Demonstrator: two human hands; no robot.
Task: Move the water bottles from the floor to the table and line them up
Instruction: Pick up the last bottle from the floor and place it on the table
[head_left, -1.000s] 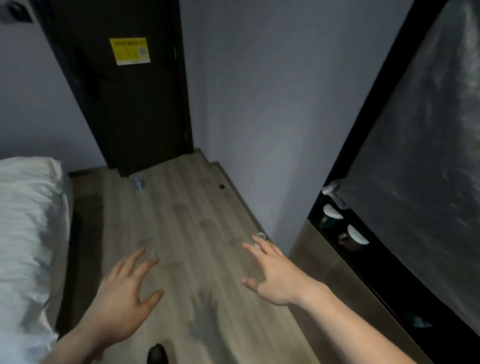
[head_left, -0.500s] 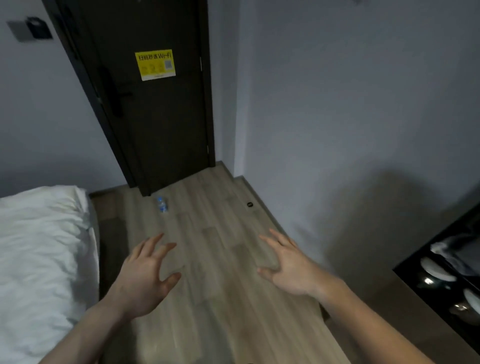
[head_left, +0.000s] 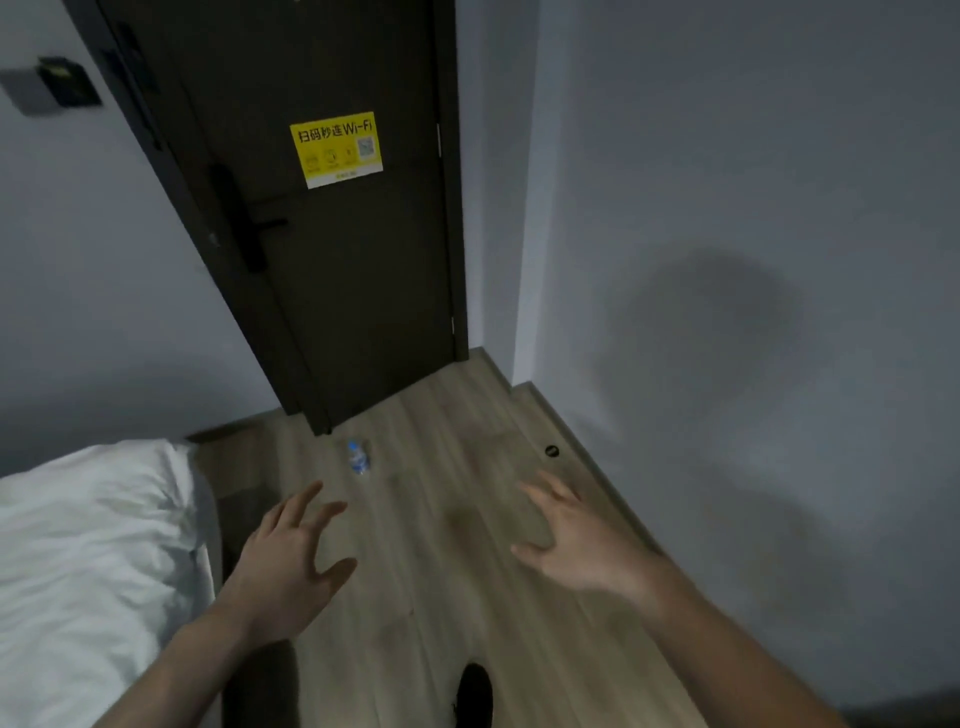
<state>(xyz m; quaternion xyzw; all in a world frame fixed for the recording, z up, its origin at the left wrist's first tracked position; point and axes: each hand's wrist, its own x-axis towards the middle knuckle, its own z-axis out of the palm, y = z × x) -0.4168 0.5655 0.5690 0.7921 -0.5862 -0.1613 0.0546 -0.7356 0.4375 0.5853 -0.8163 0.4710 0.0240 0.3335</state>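
Note:
One small clear water bottle (head_left: 358, 457) with a blue label lies on the wooden floor (head_left: 457, 597) just in front of the dark door. My left hand (head_left: 291, 566) hovers above the floor with fingers spread, well short of the bottle and holding nothing. My right hand (head_left: 576, 540) is also empty with spread fingers, off to the right of the bottle. The table is out of view.
A dark door (head_left: 332, 234) with a yellow Wi-Fi sticker (head_left: 336, 148) closes the far end of the narrow floor. A bed with white sheets (head_left: 88, 571) borders the left, a grey wall (head_left: 727, 312) the right. A dark shoe (head_left: 474, 693) shows at the bottom, a doorstop (head_left: 551, 450) by the wall.
The view has swung left and up, away from the dark cabinet on the right. The door and bottle now look closer. Both hands stay empty and spread.

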